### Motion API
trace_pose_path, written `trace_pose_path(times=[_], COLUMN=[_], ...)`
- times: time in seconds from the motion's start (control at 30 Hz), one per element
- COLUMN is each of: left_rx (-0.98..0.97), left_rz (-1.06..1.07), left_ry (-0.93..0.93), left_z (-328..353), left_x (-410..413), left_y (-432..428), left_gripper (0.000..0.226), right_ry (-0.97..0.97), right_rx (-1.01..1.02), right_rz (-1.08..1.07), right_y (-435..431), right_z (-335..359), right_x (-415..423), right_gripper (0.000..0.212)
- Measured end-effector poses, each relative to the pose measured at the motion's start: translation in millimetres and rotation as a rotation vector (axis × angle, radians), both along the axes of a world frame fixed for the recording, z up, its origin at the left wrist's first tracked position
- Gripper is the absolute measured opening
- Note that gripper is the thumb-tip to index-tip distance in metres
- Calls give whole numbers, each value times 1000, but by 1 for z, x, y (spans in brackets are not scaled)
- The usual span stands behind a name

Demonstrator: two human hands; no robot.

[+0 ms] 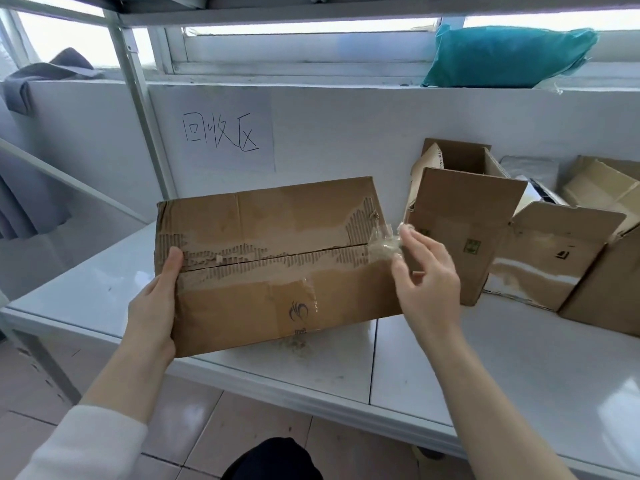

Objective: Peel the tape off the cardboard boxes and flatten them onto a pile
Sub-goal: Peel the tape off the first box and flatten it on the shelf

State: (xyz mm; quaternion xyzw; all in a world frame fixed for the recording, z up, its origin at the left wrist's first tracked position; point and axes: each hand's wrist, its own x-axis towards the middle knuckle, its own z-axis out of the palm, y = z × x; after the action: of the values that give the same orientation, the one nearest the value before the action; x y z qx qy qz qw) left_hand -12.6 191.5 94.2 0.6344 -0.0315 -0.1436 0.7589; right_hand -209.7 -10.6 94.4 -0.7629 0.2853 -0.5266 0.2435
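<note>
Person's left hand [152,303] is gripping the near-left edge of a flat brown corrugated cardboard box [270,271], thumb on top and fingers wrapped underneath. It is probably bracing the box so it does not slide with the pull. The box is tilting up off the glossy white counter [485,368], seam facing the person.

Right hand [427,275] is pinching a wad of crumpled clear plastic tape [382,242] between thumb and fingertips, just left of that hand at the seam's far end. The wad looks attached at that corner, but I cannot tell for sure.

The paper skin along the seam is torn, showing ribbed fluting between the two hands. A glossy tape patch sits nearer the left hand, by a printed logo. The box is not yet flattened, in my judgement.

Open brown cardboard boxes [460,230] are standing just beyond the right hand, with shiny tape on one flap.
</note>
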Motion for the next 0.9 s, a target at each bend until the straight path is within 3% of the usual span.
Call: trace_pose_path(times=[0.13, 0.27, 0.43, 0.57, 0.63, 0.77, 0.9], left_rx=[32, 6, 87, 116, 120, 123, 118], left_rz=[-32, -211, -201, -104, -84, -96, -137], left_ry=[-19, -75, -118, -138, -148, -113, -81], left_z=[-4, -5, -7, -9, -12, -17, -16], left_x=[2, -1, -5, -8, -9, 0, 11], left_y=[3, 4, -1, -8, -9, -3, -1], left_gripper=[41, 49, 82, 58, 54, 50, 52], right_ry=[-34, 13, 97, 95, 31, -213, -479], right_rx=[27, 48, 92, 18, 18, 308, 771], right_rz=[38, 77, 104, 14, -49, 24, 152], right_y=[10, 13, 12, 10, 8, -3, -24], right_z=[3, 3, 0, -6, -7, -5, -4], right_x=[8, 4, 0, 1, 1, -5, -17], right_gripper=[49, 58, 68, 64, 51, 4, 8])
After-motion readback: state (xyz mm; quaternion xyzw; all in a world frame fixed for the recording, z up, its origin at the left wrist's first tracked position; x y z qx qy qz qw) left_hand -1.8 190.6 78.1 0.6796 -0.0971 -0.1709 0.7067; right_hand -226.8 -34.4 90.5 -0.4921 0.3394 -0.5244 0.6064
